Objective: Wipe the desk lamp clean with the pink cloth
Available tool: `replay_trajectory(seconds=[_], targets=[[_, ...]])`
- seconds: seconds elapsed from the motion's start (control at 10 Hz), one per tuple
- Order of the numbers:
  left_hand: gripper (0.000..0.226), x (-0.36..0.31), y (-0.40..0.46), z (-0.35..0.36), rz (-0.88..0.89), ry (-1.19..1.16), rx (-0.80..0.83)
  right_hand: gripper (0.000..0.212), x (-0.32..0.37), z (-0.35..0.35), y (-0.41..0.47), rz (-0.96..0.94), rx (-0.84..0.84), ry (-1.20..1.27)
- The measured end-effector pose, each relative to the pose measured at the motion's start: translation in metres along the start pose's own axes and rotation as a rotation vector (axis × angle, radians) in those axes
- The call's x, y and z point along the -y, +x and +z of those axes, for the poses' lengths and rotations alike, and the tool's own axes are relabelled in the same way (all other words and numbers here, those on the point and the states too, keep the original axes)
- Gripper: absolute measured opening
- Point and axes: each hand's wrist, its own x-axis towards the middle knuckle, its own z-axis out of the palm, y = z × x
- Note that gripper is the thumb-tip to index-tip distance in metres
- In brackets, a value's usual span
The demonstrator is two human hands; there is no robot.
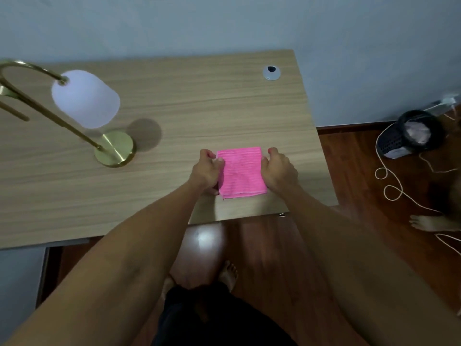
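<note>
A folded pink cloth (241, 172) lies flat on the wooden desk (224, 108), near its front right corner. My left hand (206, 171) grips the cloth's left edge and my right hand (278, 171) grips its right edge. The desk lamp stands at the left of the desk: a round brass base (116, 149), a slanted brass stem (50, 113) and a frosted white shade (86, 98) hanging from a curved arm. The lamp is well apart from both hands.
A round cable grommet (272, 72) sits at the desk's back right. On the wooden floor to the right lie a black mesh bin (411, 136), a looping white cord (389, 181) and another person's foot (429, 222). A wall runs behind the desk.
</note>
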Motion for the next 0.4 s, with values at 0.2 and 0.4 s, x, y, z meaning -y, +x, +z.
replay_trajectory(seconds=[0.2,0.4], targets=[[0.029,0.019,-0.016,-0.037,-0.016,0.180,-0.094,0.036,0.018,-0.009,-0.013,-0.093,-0.031,-0.056],[0.024,0.045,-0.031,-0.091,0.045,0.276,-0.139,0.028,0.068,0.002,-0.030,-0.193,0.071,-0.011]])
